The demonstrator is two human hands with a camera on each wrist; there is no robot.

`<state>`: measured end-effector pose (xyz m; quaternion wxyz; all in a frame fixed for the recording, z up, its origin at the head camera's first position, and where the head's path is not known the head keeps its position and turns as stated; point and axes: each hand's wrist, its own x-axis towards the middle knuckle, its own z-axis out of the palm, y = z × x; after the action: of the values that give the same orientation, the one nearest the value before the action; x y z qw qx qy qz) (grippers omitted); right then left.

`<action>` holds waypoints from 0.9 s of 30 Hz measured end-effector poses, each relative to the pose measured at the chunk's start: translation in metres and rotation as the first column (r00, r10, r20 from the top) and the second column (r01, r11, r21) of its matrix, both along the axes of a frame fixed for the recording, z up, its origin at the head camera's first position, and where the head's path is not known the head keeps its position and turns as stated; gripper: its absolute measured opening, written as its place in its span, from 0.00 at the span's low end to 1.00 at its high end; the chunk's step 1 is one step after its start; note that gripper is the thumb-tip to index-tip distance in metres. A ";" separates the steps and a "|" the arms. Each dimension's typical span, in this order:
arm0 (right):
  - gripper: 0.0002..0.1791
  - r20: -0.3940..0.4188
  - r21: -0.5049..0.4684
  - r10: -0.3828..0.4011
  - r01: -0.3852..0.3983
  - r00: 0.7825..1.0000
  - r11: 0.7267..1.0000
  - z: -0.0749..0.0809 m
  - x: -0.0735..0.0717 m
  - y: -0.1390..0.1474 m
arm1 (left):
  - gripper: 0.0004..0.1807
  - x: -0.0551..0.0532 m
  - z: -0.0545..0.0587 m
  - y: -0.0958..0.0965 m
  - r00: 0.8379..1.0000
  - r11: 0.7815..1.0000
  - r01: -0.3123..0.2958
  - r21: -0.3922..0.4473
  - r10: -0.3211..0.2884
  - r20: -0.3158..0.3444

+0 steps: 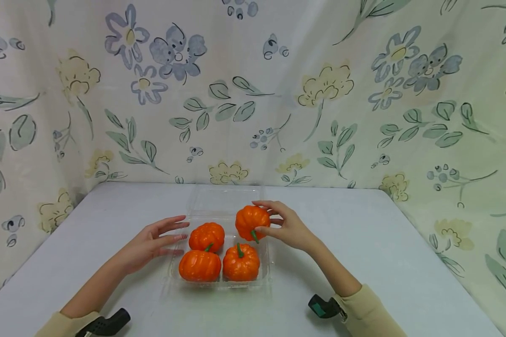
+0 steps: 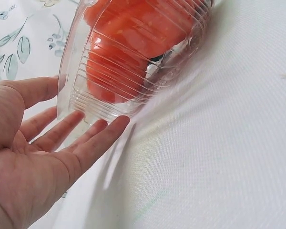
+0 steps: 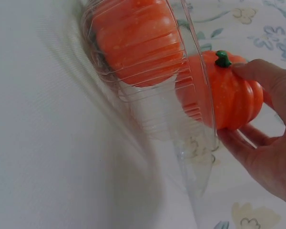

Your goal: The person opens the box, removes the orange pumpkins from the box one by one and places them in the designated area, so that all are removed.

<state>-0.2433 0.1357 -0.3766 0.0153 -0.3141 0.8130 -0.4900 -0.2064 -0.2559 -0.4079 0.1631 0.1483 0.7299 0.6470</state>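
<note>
Tabletop (image 1: 341, 217) with room either side of one clear clamshell (image 1: 219, 285), three orange pumpkins (image 1: 241, 264) inside, fourth pumpkin (image 1: 249, 220) gripped in my right hand (image 1: 290, 227) at far right corner, my left hand (image 1: 153, 241) loosely spread at left edge

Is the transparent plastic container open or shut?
Open. In the head view, the container has its lid lying back, three pumpkins sit uncovered, and the right hand holds a fourth pumpkin.

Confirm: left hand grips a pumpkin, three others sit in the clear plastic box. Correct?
Wrong hand: the right hand grips the pumpkin, as the head view shows. Three others do sit in the clear plastic box.
</note>
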 end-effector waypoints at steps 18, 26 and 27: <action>0.30 0.032 -0.013 -0.054 0.055 0.998 0.998 0.008 -0.004 0.009 | 0.37 0.001 0.001 0.001 1.000 1.000 0.002 0.001 -0.002 -0.005; 0.29 0.059 0.002 -0.080 0.080 0.995 0.997 0.010 -0.007 0.016 | 0.37 0.001 0.001 0.001 1.000 1.000 0.000 0.001 0.000 -0.005; 0.29 0.063 0.009 -0.087 0.086 0.994 0.996 0.011 -0.007 0.017 | 0.37 0.001 0.001 0.001 1.000 1.000 0.000 0.001 0.000 -0.005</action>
<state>-0.2503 0.1531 -0.3659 0.0208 -0.2630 0.8266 -0.4971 -0.2052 -0.2548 -0.4066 0.1612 0.1499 0.7299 0.6471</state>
